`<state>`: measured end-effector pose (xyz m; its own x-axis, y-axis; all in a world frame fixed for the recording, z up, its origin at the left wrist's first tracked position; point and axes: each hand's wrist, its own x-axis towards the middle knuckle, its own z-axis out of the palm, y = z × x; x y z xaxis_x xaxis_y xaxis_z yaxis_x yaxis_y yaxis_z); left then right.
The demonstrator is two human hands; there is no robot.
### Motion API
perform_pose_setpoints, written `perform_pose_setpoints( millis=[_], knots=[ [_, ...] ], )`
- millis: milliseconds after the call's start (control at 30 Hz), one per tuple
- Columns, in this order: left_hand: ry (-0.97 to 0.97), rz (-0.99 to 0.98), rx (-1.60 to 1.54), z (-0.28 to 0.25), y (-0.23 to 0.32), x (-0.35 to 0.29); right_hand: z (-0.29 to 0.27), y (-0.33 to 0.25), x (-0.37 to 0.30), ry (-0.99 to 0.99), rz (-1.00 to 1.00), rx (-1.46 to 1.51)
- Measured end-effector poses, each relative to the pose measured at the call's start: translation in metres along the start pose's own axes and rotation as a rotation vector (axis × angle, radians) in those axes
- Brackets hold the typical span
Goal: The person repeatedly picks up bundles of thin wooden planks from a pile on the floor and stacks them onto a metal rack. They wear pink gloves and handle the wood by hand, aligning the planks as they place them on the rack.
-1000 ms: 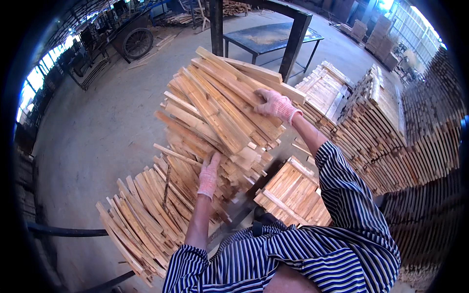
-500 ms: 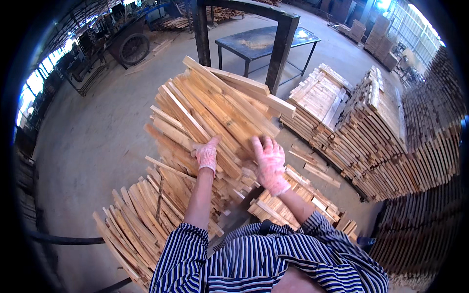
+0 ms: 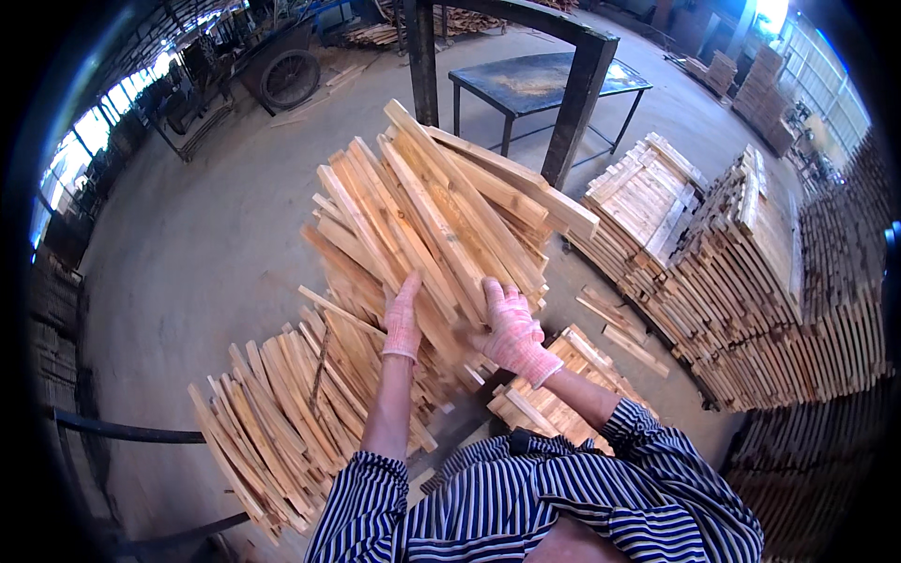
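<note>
The left hand (image 3: 404,319) lies flat, fingers together and pointing up, against the near face of a big bundle of wooden slats (image 3: 441,216). That grip is open and pressing, not wrapped around anything. Just right of it, the right hand (image 3: 511,328) also rests on the bundle's lower end, fingers spread over several slats; whether any finger curls under an edge cannot be told. Both hands wear pale pink knit gloves.

The slats fan out up and away from the two grips, loose and uneven at the ends. To do this well, I judge both palms should keep pressing evenly so the ends line up and no single slat slides free; the fanned top looks likeliest to spill.

Below and left of the left grip a lower heap of slats (image 3: 272,422) lies spread on the concrete floor (image 3: 216,253). Below the right grip sits a small squared stack (image 3: 554,385). Further right stand tall ordered stacks of boards (image 3: 751,281). Beyond the bundle is a dark metal bench (image 3: 535,80).

No box or bin shows; the wood sits in open piles.
</note>
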<state>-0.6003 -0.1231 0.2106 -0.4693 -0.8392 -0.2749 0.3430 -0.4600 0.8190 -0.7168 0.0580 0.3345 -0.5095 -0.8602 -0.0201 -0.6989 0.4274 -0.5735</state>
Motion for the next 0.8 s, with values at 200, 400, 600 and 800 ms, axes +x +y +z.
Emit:
perform_pose_setpoints(
  millis=[200, 400, 600, 800],
  knots=[
    [0.309, 0.172, 0.569, 0.044, 0.005, -0.002, -0.025, -0.009, 0.000, -0.186, 0.006, -0.024],
    [0.407, 0.194, 0.931, 0.047, 0.010, -0.018, -0.002, 0.011, -0.010, -0.119, 0.205, 0.151],
    [-0.038, -0.158, -0.026, 0.041, 0.062, -0.019, -0.019, -0.005, 0.012, -0.221, 0.164, 0.291],
    [-0.003, -0.170, -0.142, 0.000, 0.081, -0.032, -0.001, -0.032, 0.058, -0.487, 0.196, 0.586]
  ],
)
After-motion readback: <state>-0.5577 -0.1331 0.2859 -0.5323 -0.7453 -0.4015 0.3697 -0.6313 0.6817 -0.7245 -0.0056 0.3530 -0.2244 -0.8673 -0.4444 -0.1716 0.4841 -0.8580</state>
